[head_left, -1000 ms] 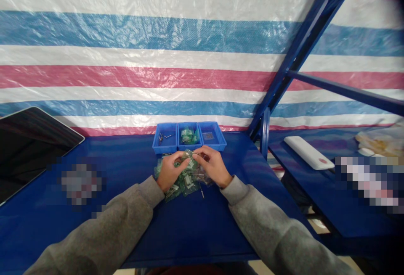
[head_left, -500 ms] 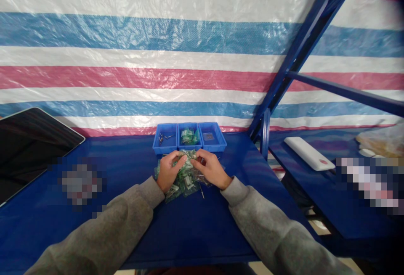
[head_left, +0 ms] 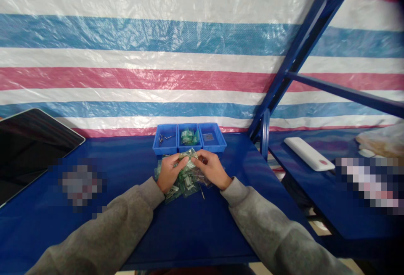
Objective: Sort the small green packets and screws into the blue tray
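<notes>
Left hand (head_left: 170, 173), in the head view, sits just below the middle of the frame, thumb and fingers closed in a pinch on the left side of a small packet (head_left: 190, 154). Right hand (head_left: 213, 170) mirrors it, its thumb and fingertips closed on the packet's right side. The packet lies between the two sets of fingertips, at their upper inner side, about equally near to each hand. Its upper edge juts toward the top of the frame; the fingers hide too much of it to be sure of its long axis.

Directly under the hands, a pile of green packets (head_left: 187, 182) with pale pieces inside spreads over the blue worktop (head_left: 189, 233). A thin metal pin (head_left: 202, 192) pokes out at the pile's lower right, nearer the right hand, its long axis running mostly up and down the frame, the lower end tipped slightly right.

Just above the pile, three blue trays stand side by side: the left tray (head_left: 171, 145) has loose metal pieces (head_left: 161, 139), the middle tray (head_left: 190, 148) green bags (head_left: 188, 136), the right tray (head_left: 217, 144) a flat clear bag (head_left: 207, 136).
</notes>
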A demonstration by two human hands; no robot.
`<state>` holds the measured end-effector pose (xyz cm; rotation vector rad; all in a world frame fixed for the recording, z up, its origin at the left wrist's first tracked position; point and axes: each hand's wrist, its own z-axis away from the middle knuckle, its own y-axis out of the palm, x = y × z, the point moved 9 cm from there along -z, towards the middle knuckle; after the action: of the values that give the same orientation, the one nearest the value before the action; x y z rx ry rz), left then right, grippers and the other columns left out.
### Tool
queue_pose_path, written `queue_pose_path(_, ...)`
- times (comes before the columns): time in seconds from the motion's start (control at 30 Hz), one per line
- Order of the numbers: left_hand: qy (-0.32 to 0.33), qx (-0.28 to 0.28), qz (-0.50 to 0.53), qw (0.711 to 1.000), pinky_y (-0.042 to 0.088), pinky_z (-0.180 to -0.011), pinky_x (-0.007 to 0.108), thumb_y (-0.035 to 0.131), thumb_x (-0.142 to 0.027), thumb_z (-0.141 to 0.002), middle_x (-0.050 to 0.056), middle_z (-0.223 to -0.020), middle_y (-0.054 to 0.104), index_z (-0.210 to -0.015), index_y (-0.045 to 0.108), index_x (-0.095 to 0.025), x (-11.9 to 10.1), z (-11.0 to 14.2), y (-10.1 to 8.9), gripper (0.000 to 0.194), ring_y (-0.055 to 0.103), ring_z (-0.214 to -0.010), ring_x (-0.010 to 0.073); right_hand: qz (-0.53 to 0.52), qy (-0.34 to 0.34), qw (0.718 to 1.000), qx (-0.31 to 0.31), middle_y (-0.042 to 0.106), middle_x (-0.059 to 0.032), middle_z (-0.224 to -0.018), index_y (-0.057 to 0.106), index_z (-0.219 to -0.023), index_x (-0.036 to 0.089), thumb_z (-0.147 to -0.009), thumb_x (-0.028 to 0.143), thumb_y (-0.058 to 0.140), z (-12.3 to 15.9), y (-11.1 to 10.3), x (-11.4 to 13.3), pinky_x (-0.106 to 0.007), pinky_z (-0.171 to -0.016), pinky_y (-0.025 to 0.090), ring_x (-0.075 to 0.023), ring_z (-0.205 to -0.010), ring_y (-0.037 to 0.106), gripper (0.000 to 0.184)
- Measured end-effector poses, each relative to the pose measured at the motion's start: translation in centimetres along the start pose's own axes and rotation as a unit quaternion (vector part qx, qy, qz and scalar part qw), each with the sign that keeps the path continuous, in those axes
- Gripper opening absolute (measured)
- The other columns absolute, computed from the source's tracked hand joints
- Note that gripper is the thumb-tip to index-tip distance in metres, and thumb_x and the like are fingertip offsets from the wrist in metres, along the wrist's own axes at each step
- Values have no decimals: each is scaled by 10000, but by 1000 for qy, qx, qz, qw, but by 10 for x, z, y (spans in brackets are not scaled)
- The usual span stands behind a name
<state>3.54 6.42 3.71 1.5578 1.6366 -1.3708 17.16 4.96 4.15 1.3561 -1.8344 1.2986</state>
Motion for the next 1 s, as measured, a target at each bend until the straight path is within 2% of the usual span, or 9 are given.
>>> queue_pose_path(0.2,13,-20,13,1000,487,-693,242,596,-318,-814,31,-842,666,-946,634,-156,-3,1,-2,213,609,-754,153,14,-20,1000,10,490,19,-649,555,-656,174,-875,361,511,-1,-2,9,-229,-577,362,-115,-598,449,291)
queue_pose_path(0.3,16,-8,-16,1000,466,-651,224,563,-331,-836,16,-762,644,-866,642,-152,-5,1,-1,197,581,-699,138,10,-13,1000,13,481,22,-652,541,-657,174,-880,348,504,0,-1,8,-227,-577,359,-112,-597,445,285)
queue_pose_path(0.43,14,-5,-38,999,424,-613,208,537,-339,-851,-4,-714,603,-832,630,-143,-6,1,-2,217,529,-651,116,3,-21,999,24,497,19,-687,575,-760,178,-858,329,543,0,4,10,-224,-561,347,-113,-601,446,183)
queue_pose_path(0.6,-5,-13,-35,999,382,-576,202,488,-363,-874,-18,-649,543,-738,596,-127,-5,2,-4,293,477,-608,103,24,-48,998,24,458,21,-666,510,-692,175,-871,300,517,0,5,18,-228,-564,324,-110,-597,423,219)
queue_pose_path(0.73,-18,1,11,1000,403,-593,202,543,-366,-843,-8,-714,584,-810,602,-129,-5,2,0,247,510,-641,111,34,-44,998,34,452,26,-660,488,-689,175,-875,279,508,-1,4,18,-229,-560,308,-108,-593,411,214)
queue_pose_path(1.0,-30,-28,32,999,421,-627,202,546,-362,-844,-2,-726,596,-845,628,-130,-1,1,-4,246,528,-674,116,54,-58,996,46,407,44,-598,421,-599,175,-854,344,561,-2,2,13,-231,-547,272,-95,-557,370,336)
